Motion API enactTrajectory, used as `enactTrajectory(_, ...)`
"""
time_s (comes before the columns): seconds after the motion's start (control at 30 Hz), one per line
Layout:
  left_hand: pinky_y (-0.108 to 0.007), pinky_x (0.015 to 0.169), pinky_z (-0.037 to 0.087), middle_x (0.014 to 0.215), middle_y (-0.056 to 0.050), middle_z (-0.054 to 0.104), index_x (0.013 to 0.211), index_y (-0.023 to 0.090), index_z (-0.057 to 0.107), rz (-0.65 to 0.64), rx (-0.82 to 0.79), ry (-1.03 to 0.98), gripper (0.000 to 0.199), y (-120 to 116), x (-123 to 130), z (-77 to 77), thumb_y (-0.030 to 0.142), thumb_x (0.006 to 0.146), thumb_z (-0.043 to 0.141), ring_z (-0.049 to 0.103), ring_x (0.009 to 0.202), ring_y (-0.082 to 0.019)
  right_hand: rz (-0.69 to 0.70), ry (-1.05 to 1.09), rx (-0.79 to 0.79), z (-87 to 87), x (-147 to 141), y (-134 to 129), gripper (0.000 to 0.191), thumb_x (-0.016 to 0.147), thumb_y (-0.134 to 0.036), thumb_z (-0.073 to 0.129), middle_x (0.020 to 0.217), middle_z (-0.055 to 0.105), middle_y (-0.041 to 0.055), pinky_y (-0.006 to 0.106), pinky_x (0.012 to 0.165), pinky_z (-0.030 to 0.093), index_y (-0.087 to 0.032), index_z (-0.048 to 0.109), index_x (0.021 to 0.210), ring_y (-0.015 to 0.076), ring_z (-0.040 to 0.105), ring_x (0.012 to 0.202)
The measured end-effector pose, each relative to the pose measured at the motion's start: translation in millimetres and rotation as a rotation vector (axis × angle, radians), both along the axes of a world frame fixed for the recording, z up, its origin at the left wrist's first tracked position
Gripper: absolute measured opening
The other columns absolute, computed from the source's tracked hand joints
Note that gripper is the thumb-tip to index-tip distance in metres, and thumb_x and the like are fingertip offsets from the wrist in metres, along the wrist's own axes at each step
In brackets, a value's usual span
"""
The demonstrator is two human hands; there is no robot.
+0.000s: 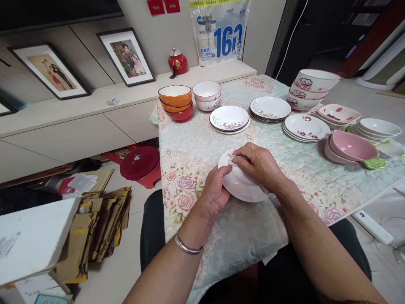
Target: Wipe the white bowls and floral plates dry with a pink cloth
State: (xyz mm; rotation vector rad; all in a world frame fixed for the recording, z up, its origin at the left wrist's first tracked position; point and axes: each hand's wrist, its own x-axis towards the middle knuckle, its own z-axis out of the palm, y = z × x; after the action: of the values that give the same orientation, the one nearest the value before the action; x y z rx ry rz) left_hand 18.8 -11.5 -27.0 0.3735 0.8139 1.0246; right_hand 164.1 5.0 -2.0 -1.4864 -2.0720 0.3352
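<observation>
A white plate (248, 192) is tilted over the near part of the table, its plain face toward me. My left hand (217, 185) grips its left edge, thumb on top and fingers underneath. Bent over the plate's upper part, my right hand (257, 162) has its fingers closed on a thin white sheet (234, 158) that looks like a tissue. Most of that sheet is hidden by the hand. Beyond the plate stands a stack of dark-rimmed white plates (229, 118). Another dark-rimmed stack (270, 108) and a stack of flower-patterned plates (305, 128) are farther right.
Orange and red bowls (175, 101) and white bowls (207, 95) stand at the back left of the flowered tablecloth (183, 185). On the right are tall bowls (313, 88), pink bowls (352, 147) and small white bowls (376, 128). Flattened cardboard (104, 228) leans at left.
</observation>
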Motion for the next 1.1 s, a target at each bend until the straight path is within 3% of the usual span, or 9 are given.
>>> enactTrajectory(0.63,-0.032,0.074,0.047,0.079,-0.007,0.07,0.088,0.012,0.067,0.004,-0.012,0.012,0.028,0.5,0.2,-1.1,0.02,0.062,0.071,0.064,0.08,-0.022,-0.012,0.009,-0.031,0.1,-1.0,-0.2,0.019,0.091,-0.029,0.055,0.095,0.067,0.0047,0.03,0.079,0.044,-0.021,0.071,0.099,0.0191,0.062,0.088)
enactTrajectory(0.83,-0.033,0.075,0.047,0.081,-0.007,0.071,0.099,0.012,0.067,0.009,-0.025,0.003,0.038,-0.4,0.3,2.8,0.019,0.062,0.07,0.064,0.084,-0.024,-0.155,-0.051,-0.017,0.6,-2.5,-0.3,0.018,0.09,-0.027,0.055,0.095,0.067,0.0062,0.031,0.079,0.042,-0.019,0.069,0.097,0.0208,0.06,0.09)
enactTrajectory(1.03,-0.034,0.078,0.047,0.08,-0.005,0.071,0.107,0.013,0.066,-0.025,0.035,-0.033,0.045,-2.5,-1.3,5.6,0.014,0.062,0.068,0.065,0.084,-0.024,0.053,-0.037,-0.029,6.1,-5.8,-4.3,0.016,0.091,-0.025,0.053,0.093,0.065,0.0043,0.028,0.077,0.042,-0.02,0.068,0.092,0.0187,0.059,0.089)
enactTrajectory(1.1,-0.034,0.079,0.046,0.083,-0.005,0.072,0.112,0.015,0.064,-0.036,0.05,-0.057,0.05,-2.2,-1.9,4.5,0.014,0.062,0.068,0.065,0.086,-0.024,-0.015,-0.03,-0.031,5.4,-1.6,-2.3,0.015,0.09,-0.027,0.054,0.092,0.065,0.005,0.029,0.078,0.042,-0.02,0.068,0.091,0.02,0.058,0.09)
